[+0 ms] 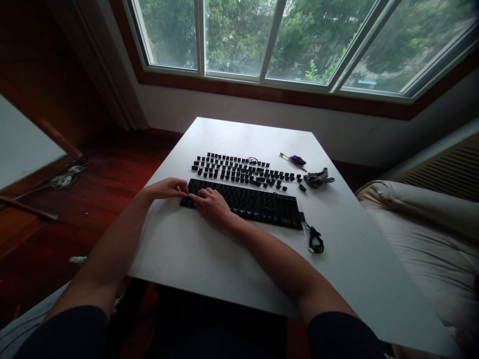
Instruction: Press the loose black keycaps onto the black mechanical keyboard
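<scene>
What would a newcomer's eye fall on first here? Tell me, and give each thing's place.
The small black keys lying loose in rows on the white table, just beyond the black keyboard, would likely catch the eye first. Next come the left hand and right hand, close together at the keyboard's left end. Past the table, a bright window shows green trees.

Light from the big window [237, 37] makes the far end of the white table [239, 137] shine, but the floor [101, 192] at the left looks dark and fuzzy.
</scene>
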Demonstrator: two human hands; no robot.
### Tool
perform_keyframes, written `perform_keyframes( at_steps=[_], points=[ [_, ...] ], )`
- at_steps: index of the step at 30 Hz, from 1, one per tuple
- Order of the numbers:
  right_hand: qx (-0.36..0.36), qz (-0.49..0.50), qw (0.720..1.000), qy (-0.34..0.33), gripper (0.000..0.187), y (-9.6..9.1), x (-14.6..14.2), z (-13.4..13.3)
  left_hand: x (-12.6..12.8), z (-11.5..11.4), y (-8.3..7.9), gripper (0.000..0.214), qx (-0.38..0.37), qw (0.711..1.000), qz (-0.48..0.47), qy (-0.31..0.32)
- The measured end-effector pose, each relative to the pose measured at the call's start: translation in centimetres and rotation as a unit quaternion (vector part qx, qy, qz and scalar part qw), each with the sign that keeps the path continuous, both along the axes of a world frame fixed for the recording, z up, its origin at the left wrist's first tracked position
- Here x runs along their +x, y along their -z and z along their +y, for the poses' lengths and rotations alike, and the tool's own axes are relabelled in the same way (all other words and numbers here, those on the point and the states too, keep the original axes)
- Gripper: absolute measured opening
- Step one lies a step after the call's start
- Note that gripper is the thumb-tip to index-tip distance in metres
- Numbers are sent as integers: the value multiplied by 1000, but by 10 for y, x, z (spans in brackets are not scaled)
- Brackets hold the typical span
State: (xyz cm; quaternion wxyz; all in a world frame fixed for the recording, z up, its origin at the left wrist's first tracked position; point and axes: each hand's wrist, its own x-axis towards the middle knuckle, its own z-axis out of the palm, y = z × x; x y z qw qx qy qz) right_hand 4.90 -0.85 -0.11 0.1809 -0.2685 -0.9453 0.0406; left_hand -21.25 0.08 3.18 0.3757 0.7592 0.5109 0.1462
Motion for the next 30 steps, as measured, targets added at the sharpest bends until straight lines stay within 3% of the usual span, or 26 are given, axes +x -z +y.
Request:
perform_keyframes(
  at_steps=[8,30],
  points=[
    [-1,-4,1000,-1,40,-1,-1,0,-4,1,2,37,21,1000,-2,2],
    [3,-6,1000,-4,40,-1,0,-2,-8,4,7,42,-6,1000,15,13]
  ],
)
